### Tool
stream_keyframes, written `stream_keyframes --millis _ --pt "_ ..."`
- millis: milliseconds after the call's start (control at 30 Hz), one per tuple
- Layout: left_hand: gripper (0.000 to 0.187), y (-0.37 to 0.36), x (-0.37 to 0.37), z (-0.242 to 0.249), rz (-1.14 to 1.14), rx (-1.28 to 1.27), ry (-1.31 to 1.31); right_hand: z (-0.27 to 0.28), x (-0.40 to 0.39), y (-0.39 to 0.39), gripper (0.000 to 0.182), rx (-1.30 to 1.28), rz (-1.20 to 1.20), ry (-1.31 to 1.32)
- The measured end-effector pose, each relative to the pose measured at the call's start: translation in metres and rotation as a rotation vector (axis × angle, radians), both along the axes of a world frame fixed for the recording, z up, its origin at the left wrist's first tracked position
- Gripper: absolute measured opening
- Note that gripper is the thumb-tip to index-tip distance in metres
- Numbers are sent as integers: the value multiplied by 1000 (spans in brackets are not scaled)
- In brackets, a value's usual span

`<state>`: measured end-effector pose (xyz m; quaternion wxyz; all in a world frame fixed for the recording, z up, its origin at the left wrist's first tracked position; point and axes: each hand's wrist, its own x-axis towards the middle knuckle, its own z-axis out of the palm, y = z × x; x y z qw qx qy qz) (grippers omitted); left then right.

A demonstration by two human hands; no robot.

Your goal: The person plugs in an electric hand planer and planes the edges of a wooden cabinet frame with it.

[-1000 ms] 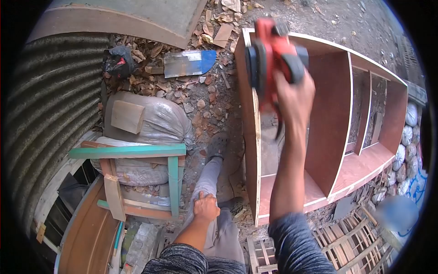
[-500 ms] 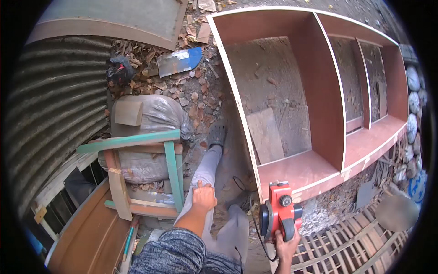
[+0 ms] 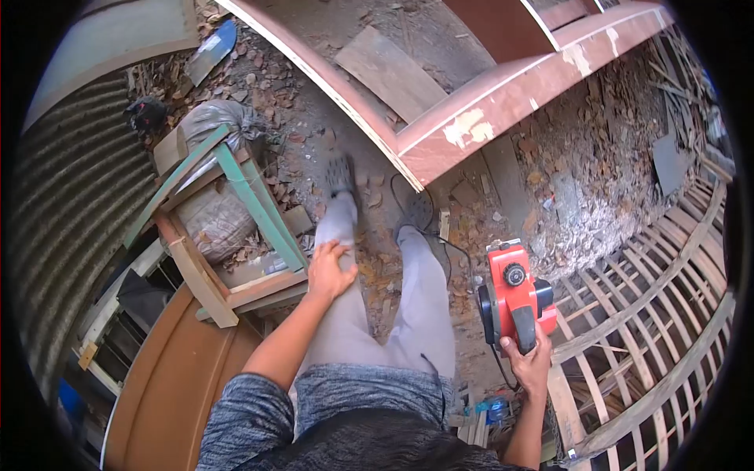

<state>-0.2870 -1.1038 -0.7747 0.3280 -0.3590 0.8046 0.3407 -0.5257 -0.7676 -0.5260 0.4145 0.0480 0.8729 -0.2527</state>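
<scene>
My right hand [image 3: 531, 367] grips the dark rear handle of a red electric planer [image 3: 506, 263], which has a black knob on top. The planer is held off the ground, right of my legs and apart from the cabinet; its cord runs down beside it. My left hand [image 3: 330, 271] rests on my left leg near the knee, fingers spread and holding nothing. Ahead of me lies a reddish-brown wooden cabinet frame [image 3: 475, 129], pale patches along its near side. Its near corner points toward my feet, and its far part is cut off by the view.
At the left are a green-painted wooden frame [image 3: 255, 200], a stuffed sack [image 3: 216, 129], a brown panel [image 3: 169, 373] and corrugated sheeting [image 3: 86, 173]. A slatted wooden rack [image 3: 648, 337] stands at the right. Dry leaves and rubble cover the ground; the cord lies near my right foot.
The view has tilted down and shifted. The planer, earlier at the cabinet's near corner, is now back and right, clear of it. My left hand stays on my leg.
</scene>
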Motion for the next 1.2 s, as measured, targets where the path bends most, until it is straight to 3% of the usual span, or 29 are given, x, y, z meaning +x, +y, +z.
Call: stream_keyframes --millis 133,267,300,533,667,800,1200 --pt "60 46 23 11 -5 -8 -162 -31 20 26 42 -28 18 -8" --pt "52 66 29 -7 -39 -29 -249 -78 40 19 45 -145 -32 63" --pt "49 69 31 -9 -60 -29 -257 -87 41 15 43 -131 -84 -20" --pt "43 78 26 -31 -182 -27 -341 -174 34 -27 38 -373 157 128" --pt "46 85 20 -32 -239 -15 -454 -210 24 -49 39 -357 292 163" --pt "50 83 20 -31 -241 14 -500 -230 18 -76 35 -450 199 211" --pt "49 62 21 -33 -148 78 -506 -244 -15 -180 31 -401 269 201"
